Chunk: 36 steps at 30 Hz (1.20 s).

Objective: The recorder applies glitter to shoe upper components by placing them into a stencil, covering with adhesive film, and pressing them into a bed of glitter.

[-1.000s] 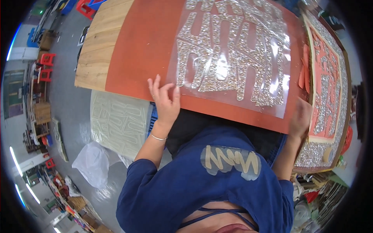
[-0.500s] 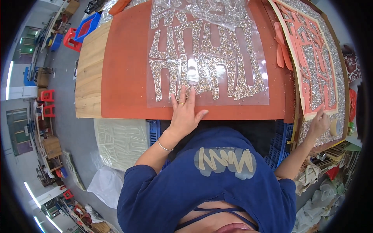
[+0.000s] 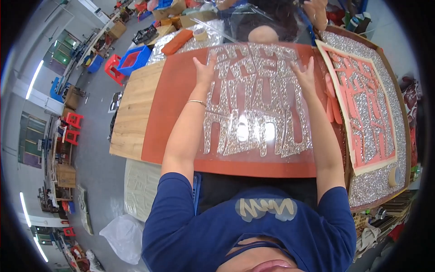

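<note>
A clear plastic sheet (image 3: 291, 158) lies over the reddish-brown board (image 3: 174, 109), its glittery cut-out shapes (image 3: 233, 140) showing in silver and gold. Both my arms stretch forward across it. At the sheet's far left side is my left hand (image 3: 205, 71), fingers apart and a bangle on the wrist. My right hand (image 3: 306, 77) is over the far right part, thumb and fingers spread. Neither hand appears to grip anything; whether the fingertips press on the plastic I cannot tell.
Right of the board, a cream-edged stencil (image 3: 374, 168) with coral pieces lies on a glitter-filled tray (image 3: 367, 192). Coral strips (image 3: 333, 104) lie beside it. Across the table, another person's hand (image 3: 316, 11) is raised. An orange-brown block (image 3: 176, 42) and tape roll (image 3: 199, 34) sit far left.
Both my hands have moved forward, the right one leaving the stencil's near corner. The sheet's crumpled far part now lies flatter. My view has tilted up, bringing another person into sight.
</note>
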### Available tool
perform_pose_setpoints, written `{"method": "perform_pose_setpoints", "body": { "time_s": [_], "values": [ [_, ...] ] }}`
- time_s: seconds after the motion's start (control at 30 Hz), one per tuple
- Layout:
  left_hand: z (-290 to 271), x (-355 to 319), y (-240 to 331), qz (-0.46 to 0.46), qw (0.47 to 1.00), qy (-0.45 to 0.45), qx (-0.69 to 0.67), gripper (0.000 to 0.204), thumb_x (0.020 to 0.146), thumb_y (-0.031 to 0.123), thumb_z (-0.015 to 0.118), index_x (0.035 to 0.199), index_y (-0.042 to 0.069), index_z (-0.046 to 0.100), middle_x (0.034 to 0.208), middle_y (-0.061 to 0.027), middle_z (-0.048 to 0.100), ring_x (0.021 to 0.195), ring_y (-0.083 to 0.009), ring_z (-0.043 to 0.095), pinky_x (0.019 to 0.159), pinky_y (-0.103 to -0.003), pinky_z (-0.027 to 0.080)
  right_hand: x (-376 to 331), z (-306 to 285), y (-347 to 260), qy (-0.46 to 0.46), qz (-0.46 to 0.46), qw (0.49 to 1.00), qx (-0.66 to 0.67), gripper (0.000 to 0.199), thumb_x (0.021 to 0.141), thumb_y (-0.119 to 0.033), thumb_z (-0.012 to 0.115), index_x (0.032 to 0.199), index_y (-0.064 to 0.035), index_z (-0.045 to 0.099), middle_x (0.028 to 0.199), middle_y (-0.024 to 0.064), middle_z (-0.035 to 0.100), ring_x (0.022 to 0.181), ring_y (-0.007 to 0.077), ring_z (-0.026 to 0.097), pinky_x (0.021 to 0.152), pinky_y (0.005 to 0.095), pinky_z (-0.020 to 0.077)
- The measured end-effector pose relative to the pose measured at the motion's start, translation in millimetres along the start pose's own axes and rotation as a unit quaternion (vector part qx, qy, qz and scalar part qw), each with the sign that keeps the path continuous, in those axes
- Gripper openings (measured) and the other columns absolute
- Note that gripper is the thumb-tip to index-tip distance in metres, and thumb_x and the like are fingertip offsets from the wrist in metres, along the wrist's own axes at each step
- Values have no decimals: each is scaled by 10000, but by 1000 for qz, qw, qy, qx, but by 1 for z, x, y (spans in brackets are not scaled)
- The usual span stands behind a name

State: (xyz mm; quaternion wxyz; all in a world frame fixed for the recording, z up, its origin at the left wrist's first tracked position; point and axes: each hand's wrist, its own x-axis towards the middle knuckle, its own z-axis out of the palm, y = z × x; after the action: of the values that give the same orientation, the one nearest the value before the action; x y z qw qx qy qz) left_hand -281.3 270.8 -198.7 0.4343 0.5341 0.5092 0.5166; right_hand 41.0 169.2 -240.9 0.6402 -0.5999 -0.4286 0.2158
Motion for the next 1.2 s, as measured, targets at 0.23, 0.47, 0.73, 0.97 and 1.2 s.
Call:
{"method": "perform_pose_setpoints", "body": {
  "time_s": [0.23,0.47,0.73,0.97,1.2],
  "values": [
    [40,53,24,17,999,-19,-26,1284,715,614,708,1439,-68,-104,1493,-281,157,1394,-321,204,1114,-362,221,75,-6,22,60,76,992,-77,1225,642,-560,781,1431,112,129,1470,290,247,1373,323,288,1109,349,241],
    [65,104,53,54,998,21,10,1367,655,640,742,1428,-73,-130,1484,-285,168,1382,-348,227,1102,-366,249,130,-13,16,115,-2,989,-98,1164,640,-477,818,1411,120,183,1445,298,284,1365,341,290,1106,367,254],
    [58,110,64,-22,986,0,-163,1314,717,447,793,1417,94,-262,1511,-197,110,1363,-393,219,1002,-698,230,164,-39,-8,72,-149,984,-57,1045,663,-280,834,1437,48,214,1409,271,348,1318,320,359,1083,361,287],
    [62,104,69,-65,967,-20,-244,1103,767,407,763,1444,44,-29,1431,-237,243,1304,-394,325,973,-664,323,197,-55,-16,-8,-214,973,-81,654,724,-201,784,1278,16,512,1180,186,583,1108,266,549,970,353,411],
    [41,117,20,-83,952,-86,-281,825,790,377,751,1361,43,257,1233,-179,423,1081,-344,458,896,-562,433,137,-41,-15,-71,-7,997,28,398,805,-163,711,1139,25,604,1018,95,665,937,152,610,851,284,466]
  ]
}}
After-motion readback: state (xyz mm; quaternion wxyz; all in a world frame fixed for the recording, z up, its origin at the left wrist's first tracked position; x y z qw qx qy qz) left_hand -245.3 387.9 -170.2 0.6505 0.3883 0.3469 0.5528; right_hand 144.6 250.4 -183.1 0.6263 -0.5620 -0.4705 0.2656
